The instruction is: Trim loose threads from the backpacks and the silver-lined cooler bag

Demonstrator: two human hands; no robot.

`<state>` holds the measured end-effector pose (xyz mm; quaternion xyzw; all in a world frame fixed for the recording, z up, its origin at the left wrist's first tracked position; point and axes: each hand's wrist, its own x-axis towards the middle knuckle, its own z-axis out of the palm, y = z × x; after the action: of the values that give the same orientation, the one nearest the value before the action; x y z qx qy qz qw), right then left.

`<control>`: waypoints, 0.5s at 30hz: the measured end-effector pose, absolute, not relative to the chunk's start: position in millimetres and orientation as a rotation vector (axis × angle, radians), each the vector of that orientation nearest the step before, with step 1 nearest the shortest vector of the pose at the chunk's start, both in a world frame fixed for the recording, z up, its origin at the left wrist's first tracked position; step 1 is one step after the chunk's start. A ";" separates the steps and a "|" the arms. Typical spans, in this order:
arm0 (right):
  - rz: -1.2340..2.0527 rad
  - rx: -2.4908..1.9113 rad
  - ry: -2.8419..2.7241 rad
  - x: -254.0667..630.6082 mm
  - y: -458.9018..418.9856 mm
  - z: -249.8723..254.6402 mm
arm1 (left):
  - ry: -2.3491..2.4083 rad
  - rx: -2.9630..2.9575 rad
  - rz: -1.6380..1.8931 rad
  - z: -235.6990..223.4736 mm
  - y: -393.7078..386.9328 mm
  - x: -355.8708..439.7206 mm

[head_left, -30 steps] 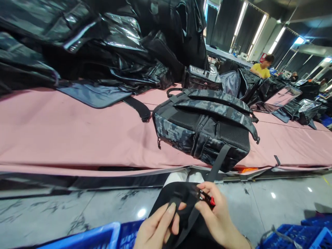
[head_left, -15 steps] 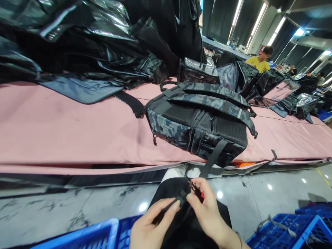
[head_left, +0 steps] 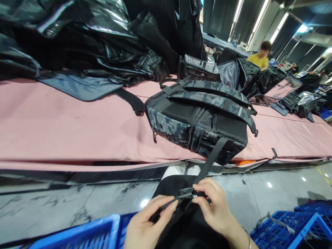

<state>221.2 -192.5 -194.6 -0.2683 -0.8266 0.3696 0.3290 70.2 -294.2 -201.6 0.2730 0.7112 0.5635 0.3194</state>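
A dark camouflage backpack (head_left: 197,117) lies on its front at the near edge of the pink table (head_left: 64,128). A black strap (head_left: 213,155) hangs from it down to my hands. My left hand (head_left: 145,226) pinches the strap's loose end between thumb and fingers. My right hand (head_left: 215,207) holds small metal snips (head_left: 188,194), whose blades lie against the strap just above my left fingertips. Both hands are over my black-clad lap, below the table edge.
Black bags in shiny plastic are heaped at the table's back left (head_left: 90,41), with more open bags (head_left: 233,74) further along. Blue plastic crates stand on the glossy floor at lower left (head_left: 85,237) and lower right (head_left: 285,231). A person in a yellow shirt (head_left: 259,59) sits far off.
My hands have drawn closer together on the strap. The snips have turned flat against it, so their red handle no longer shows. The view has shifted slightly.
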 end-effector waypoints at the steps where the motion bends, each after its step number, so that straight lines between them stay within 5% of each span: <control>1: 0.959 -0.670 -2.200 223.3 -189.6 -192.0 | 1.852 0.735 1.470 -200.3 -294.1 68.9; 15: 1.076 -0.649 -2.112 230.9 -183.9 -194.3 | 1.770 0.666 1.412 -198.3 -293.1 70.1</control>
<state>230.9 -183.9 -194.3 -0.2487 -0.8096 0.4124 0.3355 70.1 -293.1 -198.3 0.2610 0.6935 0.5531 0.3807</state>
